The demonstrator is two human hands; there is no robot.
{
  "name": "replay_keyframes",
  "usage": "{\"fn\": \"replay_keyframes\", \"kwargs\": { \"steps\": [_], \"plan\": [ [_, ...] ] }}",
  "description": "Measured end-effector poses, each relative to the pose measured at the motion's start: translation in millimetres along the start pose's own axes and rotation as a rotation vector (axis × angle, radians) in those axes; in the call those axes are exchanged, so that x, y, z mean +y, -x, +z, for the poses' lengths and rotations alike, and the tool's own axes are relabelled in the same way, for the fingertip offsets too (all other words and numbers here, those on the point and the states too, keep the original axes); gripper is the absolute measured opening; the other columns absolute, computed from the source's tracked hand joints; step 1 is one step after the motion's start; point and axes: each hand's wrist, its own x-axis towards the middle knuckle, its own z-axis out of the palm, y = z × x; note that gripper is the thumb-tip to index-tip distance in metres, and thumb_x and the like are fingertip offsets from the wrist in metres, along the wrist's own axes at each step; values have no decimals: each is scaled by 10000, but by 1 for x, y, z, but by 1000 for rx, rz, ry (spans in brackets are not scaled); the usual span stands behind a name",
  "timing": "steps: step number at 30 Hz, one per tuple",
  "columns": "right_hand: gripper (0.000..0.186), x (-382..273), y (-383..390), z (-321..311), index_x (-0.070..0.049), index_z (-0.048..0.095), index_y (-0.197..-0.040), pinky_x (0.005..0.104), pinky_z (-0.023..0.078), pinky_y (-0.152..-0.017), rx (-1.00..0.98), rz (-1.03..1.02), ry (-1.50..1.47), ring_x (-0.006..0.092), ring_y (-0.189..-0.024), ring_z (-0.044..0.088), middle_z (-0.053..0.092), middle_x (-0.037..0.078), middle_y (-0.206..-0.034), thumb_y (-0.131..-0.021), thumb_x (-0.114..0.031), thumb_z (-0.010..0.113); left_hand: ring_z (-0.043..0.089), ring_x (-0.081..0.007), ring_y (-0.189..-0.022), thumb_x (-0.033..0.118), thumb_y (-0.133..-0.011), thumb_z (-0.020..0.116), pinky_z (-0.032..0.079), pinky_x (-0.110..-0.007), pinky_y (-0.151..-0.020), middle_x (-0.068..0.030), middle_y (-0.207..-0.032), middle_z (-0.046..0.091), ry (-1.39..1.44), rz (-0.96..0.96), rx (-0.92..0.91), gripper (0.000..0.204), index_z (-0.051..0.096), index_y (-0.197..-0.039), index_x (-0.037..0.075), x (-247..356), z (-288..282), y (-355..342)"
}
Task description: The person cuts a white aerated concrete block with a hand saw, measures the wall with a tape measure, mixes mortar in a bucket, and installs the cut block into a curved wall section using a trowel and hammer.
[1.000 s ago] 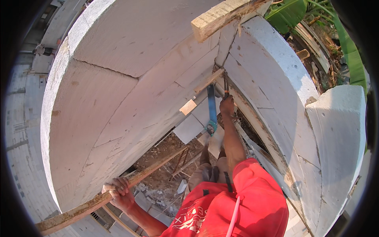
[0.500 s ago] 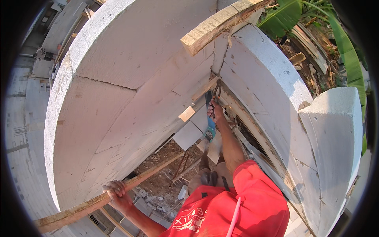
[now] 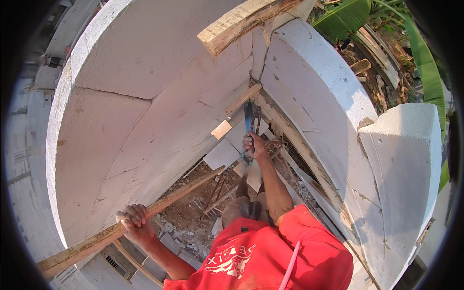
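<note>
1. The dark 2-armed hand tool points up towards the corner where 2 pale block walls meet, near a blue strip.
2. My right hand is closed around its lower end.
3. Well apart, my left hand grips a wooden beam.

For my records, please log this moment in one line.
left fingers: around long brown wooden beam | right fingers: around dark metal pincer-like tool

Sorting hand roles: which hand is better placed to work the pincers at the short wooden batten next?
Probably the right hand: it holds the pincers, close to the short wooden batten. The left hand is wrapped around the long wooden plank, farther from the batten.
</note>
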Motion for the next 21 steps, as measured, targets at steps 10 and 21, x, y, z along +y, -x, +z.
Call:
{"fn": "replay_keyframes", "kwargs": {
  "steps": [10, 21],
  "plan": [
    [222, 141, 22, -54, -66, 538, -1184, 365, 507, -540, 132, 203, 972, 162, -582, 574, 568, 20, -761, -1038, -232, 558, 380, -91, -552, 368, -1010, 641, 353, -288, -618, 27, -639, 415, 33, 36, 177, 385, 430, -775, 147, 17, -28, 38],
    [327, -60, -34, -31, -140, 517, -1328, 565, 566, -874, 277, -121, 643, 287, -1101, 668, 627, 95, -1223, -1041, -282, 579, 347, -96, -578, 289, -1024, 627, 343, -280, -602, 21, -653, 379, -18, 8, 262, 361, 411, -784, 126, 11, -52, 54]
  ]
}}
